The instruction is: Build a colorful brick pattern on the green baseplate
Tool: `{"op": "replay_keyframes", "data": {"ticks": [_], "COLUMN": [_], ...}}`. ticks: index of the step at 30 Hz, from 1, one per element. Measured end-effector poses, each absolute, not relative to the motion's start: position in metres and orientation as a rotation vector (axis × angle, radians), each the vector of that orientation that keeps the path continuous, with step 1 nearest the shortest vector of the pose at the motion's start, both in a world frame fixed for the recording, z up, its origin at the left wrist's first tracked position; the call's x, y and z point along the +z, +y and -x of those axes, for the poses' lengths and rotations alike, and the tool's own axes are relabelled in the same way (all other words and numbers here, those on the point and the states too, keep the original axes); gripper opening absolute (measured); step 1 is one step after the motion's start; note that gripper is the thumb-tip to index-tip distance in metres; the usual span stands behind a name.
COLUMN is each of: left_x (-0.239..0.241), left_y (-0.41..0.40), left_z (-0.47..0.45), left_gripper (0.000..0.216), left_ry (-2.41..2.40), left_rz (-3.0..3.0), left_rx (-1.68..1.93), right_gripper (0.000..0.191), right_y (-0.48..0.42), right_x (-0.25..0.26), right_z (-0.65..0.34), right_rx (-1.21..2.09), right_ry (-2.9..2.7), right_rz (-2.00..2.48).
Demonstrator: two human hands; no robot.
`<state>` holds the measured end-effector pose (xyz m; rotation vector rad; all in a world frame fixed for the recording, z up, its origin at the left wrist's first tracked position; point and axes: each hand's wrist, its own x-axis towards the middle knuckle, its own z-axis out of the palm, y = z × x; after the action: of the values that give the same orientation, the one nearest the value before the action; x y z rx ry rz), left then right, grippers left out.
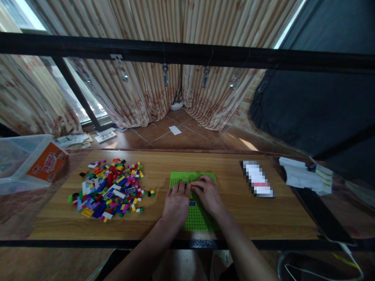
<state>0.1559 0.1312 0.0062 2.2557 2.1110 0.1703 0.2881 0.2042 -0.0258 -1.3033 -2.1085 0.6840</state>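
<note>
A bright green studded baseplate [202, 224] lies on the wooden table in front of me. My left hand [176, 203] rests over its left part, fingers stretched forward, the tips beside a small dark brick [185, 184]. Thumb and forefinger of my right hand [208, 194] are pinched around a small orange-red brick [191, 186], close to the left fingertips. Whether that brick is joined to the dark one, I cannot tell. Nearer to me, a dark grey brick [192, 203] sits on the plate between my hands. My hands cover much of the plate's middle.
A pile of loose coloured bricks [109, 191] spreads over the table's left side. Beyond it stands a clear plastic bin [23, 160] with an orange label. At the right lie a phone [258, 178] with a blurred screen and some white papers [301, 175]. A black bar [187, 52] crosses above the table.
</note>
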Motion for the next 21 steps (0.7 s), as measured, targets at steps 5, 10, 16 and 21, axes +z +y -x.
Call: {"op": "replay_keyframes", "data": {"ticks": [5, 10, 16, 21], "left_x": [0.003, -0.005, -0.006, -0.003], "left_y": [0.135, 0.139, 0.143, 0.147], "left_z": [-0.141, -0.126, -0.122, -0.122], "left_gripper": [0.055, 0.065, 0.061, 0.045], "left_ry": [2.009, 1.852, 1.931, 1.946], "left_rz": [-2.174, -2.124, -1.909, -1.875], "left_rx": [0.383, 0.635, 0.802, 0.865], "right_gripper": [0.023, 0.024, 0.031, 0.013], "right_y": [0.2, 0.188, 0.171, 0.169], "right_x": [-0.018, 0.004, 0.012, 0.01], "right_z": [-0.294, -0.309, -0.309, -0.304], "right_rx": [0.752, 0.963, 1.073, 0.974], "right_ry": [-2.106, -2.072, -2.325, -2.336], "right_rz": [1.293, 1.181, 1.125, 1.147]}}
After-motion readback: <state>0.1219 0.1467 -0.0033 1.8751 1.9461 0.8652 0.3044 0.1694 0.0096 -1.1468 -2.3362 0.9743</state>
